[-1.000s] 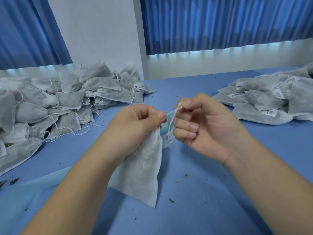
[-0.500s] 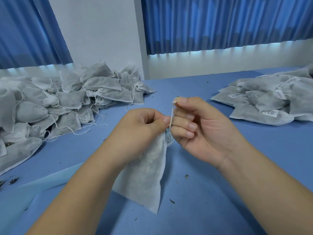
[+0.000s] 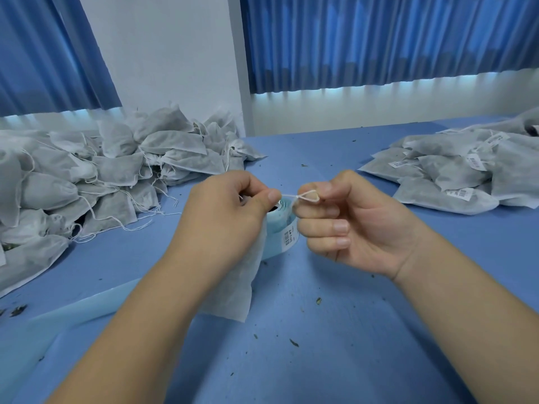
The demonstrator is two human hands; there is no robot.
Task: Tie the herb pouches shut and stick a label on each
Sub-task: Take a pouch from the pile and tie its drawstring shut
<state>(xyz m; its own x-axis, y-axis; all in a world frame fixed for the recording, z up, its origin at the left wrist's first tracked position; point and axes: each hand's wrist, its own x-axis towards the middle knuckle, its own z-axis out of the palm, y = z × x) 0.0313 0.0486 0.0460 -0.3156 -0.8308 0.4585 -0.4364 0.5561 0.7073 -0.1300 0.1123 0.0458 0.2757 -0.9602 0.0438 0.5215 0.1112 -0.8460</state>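
One blue table (image 3: pixel 350 360) carries it all. A big pile (image 3: pixel 87 185) of pouches with loose strings lies far left, and a smaller labelled pile (image 3: pixel 455 176) lies far right. Between them the left hand (image 3: pixel 227 217) has its fingers curled, thumb and forefinger pinching the neck of a pouch (image 3: pixel 236 287) that hangs down toward the table. The right hand (image 3: pixel 358 225) pinches the string (image 3: pixel 288 195) between thumb and forefinger, with its other fingers curled in. A label roll (image 3: pixel 281 228) stands just behind the pouch. Half a second ago the hands were nearly touching and the string ran upright. Now they have drawn apart, and it runs taut and level, with a small loop at the right fingertips. That looks like a knot being pulled down, so this pouch is probably almost tied. No label shows on it yet.
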